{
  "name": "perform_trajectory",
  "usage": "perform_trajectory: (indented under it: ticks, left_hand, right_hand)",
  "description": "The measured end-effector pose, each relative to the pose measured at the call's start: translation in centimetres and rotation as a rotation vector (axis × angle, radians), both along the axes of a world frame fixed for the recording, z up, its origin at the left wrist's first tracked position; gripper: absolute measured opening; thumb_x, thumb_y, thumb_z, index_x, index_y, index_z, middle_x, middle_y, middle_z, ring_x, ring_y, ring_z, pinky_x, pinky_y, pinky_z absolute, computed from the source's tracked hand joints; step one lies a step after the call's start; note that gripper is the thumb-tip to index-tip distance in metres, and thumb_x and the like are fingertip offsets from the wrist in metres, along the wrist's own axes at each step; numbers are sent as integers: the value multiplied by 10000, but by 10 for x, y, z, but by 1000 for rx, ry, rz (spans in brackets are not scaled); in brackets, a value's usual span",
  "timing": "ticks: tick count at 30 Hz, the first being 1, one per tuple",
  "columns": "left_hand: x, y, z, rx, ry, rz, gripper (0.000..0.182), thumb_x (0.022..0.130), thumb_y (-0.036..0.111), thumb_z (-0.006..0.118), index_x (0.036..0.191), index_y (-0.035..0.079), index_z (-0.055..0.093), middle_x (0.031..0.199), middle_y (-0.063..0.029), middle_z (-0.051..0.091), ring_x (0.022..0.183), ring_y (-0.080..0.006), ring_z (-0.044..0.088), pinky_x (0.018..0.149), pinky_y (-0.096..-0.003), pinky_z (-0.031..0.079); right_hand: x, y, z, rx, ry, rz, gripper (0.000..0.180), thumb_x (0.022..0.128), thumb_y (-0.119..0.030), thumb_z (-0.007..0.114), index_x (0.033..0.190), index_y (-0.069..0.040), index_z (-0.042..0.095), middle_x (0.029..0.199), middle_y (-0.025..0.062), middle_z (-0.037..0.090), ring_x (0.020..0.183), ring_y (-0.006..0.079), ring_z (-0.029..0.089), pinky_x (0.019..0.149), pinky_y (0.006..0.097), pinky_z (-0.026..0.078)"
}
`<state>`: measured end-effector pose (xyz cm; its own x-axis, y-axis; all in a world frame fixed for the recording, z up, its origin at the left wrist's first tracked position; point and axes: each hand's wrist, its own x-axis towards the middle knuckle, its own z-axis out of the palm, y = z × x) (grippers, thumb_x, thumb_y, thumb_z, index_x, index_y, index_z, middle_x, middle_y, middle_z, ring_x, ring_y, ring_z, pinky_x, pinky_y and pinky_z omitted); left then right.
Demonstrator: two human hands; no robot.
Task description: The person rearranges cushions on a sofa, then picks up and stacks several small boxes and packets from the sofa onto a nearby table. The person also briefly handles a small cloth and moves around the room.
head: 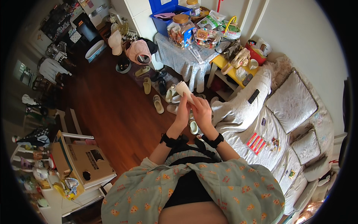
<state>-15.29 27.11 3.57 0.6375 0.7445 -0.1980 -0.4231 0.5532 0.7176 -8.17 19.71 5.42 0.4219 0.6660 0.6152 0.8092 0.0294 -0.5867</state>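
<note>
Both of my hands are raised in front of my body at mid-picture. Between them is a soft white folded item [183,89], perhaps tissue or cloth; its exact kind cannot be told. My left hand [182,110] pinches its lower left side with thumb and fingers. From the right, my right hand [201,112] grips the lower end, its fingers covering part of it. The item's upper end sticks out beyond the fingertips. Each wrist wears a black strap. Below the hands, on the floor, lie several pairs of shoes, including a beige clog [158,104].
A cloth-covered table [179,56] bears a snack jar [180,30] and a blue bin [160,25]. Beside it stands a yellow-topped shelf [221,60]. The sofa [237,131] at right holds a remote control [253,96] and a striped box [256,143]. A cardboard box [86,162] stands lower left.
</note>
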Motion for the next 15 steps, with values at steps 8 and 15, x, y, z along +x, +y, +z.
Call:
perform_trajectory:
  ticks: [8, 15]
  left_hand:
    - [0, 28, 5, -117, -62, 14, 325, 935, 290, 512, 1117, 23, 477, 973, -62, 551, 944, -173, 537, 863, -296, 427]
    - [1, 25, 18, 5, -125, -162, 296, 913, 223, 550, 1102, 1, 505, 1000, -62, 576, 916, -165, 554, 847, -316, 447]
  right_hand:
    - [0, 5, -5, 9, 112, 253, 366, 762, 6, 585, 1124, -12, 536, 1050, 142, 565, 893, 348, 527, 779, 395, 453]
    - [18, 0, -19, -63, 349, 139, 652, 631, -74, 668, 1204, 7, 367, 1152, 177, 451, 1063, 316, 468, 892, 390, 401]
